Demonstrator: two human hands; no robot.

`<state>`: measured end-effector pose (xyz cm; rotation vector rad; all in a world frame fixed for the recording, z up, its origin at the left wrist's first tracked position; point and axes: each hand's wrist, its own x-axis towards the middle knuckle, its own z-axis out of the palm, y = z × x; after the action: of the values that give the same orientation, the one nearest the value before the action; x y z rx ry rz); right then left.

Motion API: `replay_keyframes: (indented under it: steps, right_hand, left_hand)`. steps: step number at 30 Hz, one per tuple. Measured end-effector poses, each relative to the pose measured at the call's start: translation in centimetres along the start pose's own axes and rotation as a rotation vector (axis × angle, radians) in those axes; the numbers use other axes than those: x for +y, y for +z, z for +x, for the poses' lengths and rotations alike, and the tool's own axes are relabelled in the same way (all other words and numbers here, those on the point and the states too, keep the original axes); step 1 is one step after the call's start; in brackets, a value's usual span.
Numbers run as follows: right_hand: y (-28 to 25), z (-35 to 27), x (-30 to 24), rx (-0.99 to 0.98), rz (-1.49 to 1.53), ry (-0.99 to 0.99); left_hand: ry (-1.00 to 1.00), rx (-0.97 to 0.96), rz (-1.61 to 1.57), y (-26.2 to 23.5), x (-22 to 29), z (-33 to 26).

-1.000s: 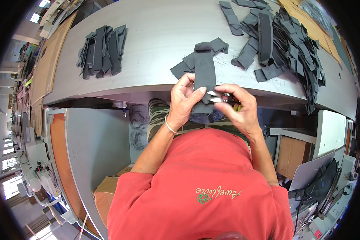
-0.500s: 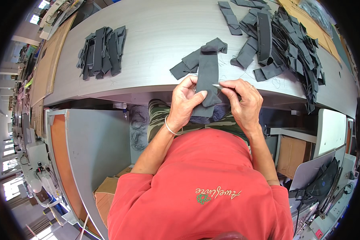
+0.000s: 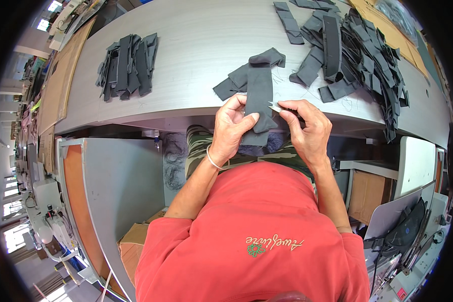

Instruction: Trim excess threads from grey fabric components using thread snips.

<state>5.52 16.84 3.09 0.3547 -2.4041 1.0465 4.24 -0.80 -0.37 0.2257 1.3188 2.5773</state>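
Note:
Between the thumb and fingers of my left hand (image 3: 231, 125) is a dark grey fabric strip (image 3: 259, 90), held at the table's near edge. Its upper part reaches over the tabletop, and its lower end hangs folded above my lap. Just right of the strip, my right hand (image 3: 307, 126) is closed around thread snips (image 3: 275, 106). Only their pale pointed blades show, slightly apart, close to the strip's right edge; my fingers hide the rest. Under and beyond the held strip lie more grey fabric pieces (image 3: 231, 85).
A small stack of grey strips (image 3: 128, 65) lies on the left of the pale table (image 3: 196, 45). At the right, a large heap of strips (image 3: 370, 60) spills over the near edge. A grey cabinet (image 3: 121, 176) stands below left, a cardboard box (image 3: 368, 195) below right.
The blades of the snips have parted slightly beside the strip. My left hand and the held strip have shifted a little to the left.

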Motion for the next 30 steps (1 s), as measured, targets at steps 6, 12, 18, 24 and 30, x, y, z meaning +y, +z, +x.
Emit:
replay_keyframes:
  steps: [6,12,18,24,30]
  right_hand:
    - [-0.1,0.1,0.2,-0.006,-0.034,-0.051]
    - [-0.4,-0.1,0.2,-0.018,0.031,-0.002]
    - [-0.4,-0.1,-0.4,-0.053,0.123,0.118]
    - [0.2,0.4,-0.6,-0.057,0.139,0.073]
    - [1.0,0.6,-0.2,-0.042,0.092,-0.04]
  left_hand:
    - [-0.026,0.012,-0.026,0.1,0.2,0.0]
    - [-0.017,0.018,-0.048,-0.3,0.3,0.1]
    - [0.01,0.036,-0.033,-0.2,0.1,0.1]
    - [0.042,0.027,0.115,0.3,-0.3,0.1]
    - [0.006,-0.015,0.177,0.0,-0.7,0.1]
